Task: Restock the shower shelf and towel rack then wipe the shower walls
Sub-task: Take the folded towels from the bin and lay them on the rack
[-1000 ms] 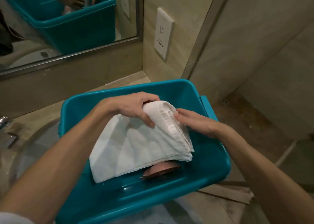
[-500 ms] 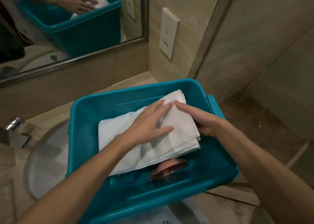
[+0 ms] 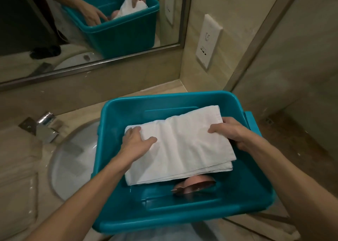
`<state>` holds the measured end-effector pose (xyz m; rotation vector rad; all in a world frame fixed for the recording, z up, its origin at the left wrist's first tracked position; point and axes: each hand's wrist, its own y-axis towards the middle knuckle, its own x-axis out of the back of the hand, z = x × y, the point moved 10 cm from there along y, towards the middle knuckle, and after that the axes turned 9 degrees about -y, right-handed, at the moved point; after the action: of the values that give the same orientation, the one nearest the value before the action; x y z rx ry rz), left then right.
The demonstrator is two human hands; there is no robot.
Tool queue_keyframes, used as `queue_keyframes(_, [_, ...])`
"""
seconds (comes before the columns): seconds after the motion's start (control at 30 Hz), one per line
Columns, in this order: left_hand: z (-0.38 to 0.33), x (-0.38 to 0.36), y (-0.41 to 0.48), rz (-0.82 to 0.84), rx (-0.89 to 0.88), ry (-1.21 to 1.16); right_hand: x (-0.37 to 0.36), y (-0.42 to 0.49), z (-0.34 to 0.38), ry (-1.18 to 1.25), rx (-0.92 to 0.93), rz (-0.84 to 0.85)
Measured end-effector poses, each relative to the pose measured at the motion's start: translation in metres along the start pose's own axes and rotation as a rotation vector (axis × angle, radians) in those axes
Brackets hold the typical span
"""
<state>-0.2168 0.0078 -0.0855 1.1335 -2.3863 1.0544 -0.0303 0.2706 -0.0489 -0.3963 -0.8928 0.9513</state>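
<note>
Towel in bin, held at both short ends.
The towel (image 3: 182, 145) lies folded inside the bin (image 3: 164, 98), its long axis running left to right between the hands. The left hand (image 3: 135, 145) grips its left end and the right hand (image 3: 236, 132) pinches its right end, both thumbs on top. A pink item (image 3: 195, 185) sits under the near edge. The bin walls probably force a straight-up lift.
</note>
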Motion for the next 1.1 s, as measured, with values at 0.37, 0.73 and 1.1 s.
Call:
queue_keyframes(0.37, [0.059, -0.037, -0.005, 0.049, 0.414, -0.513, 0.053, -0.023, 0.027, -0.257, 0.049, -0.173])
queue_keyframes(0.73, [0.047, -0.040, -0.005, 0.160, 0.497, -0.714, 0.048, -0.034, 0.024, -0.265, 0.013, -0.140])
queue_keyframes(1.1, [0.013, 0.010, -0.017, 0.165, 0.256, -0.705, 0.044, -0.042, 0.018, -0.184, -0.009, -0.148])
